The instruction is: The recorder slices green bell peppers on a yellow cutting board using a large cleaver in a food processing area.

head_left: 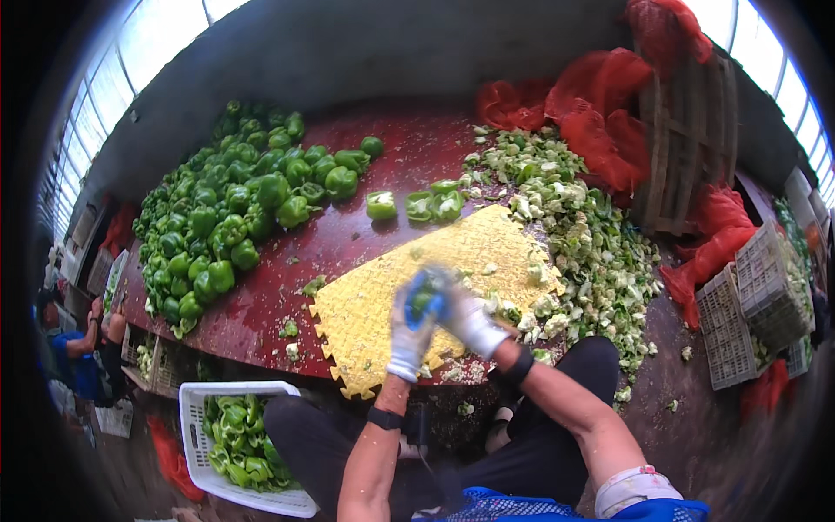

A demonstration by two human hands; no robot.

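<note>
Both my hands wear white knit gloves with blue on the fingers and meet above the yellow foam mat (372, 287). My left hand (411, 333) is closed around a green bell pepper (423, 301), partly hidden by the fingers. Coming in from the right, my right hand (471, 320) is at the same pepper. Motion blur hides its fingers and whatever they may hold. Cut pepper pieces (434, 205) lie just beyond the mat, beside an opened pepper (381, 205). Seeds and pale core scraps are scattered over the mat.
Whole green peppers (215, 215) are heaped on the red table (287, 261) at left. Pepper cores (567, 228) pile up at right beside red mesh sacks (603, 124) and a wooden pallet (685, 137). A white crate (196, 450) holds cut peppers by my left knee. Another person (81, 352) works far left.
</note>
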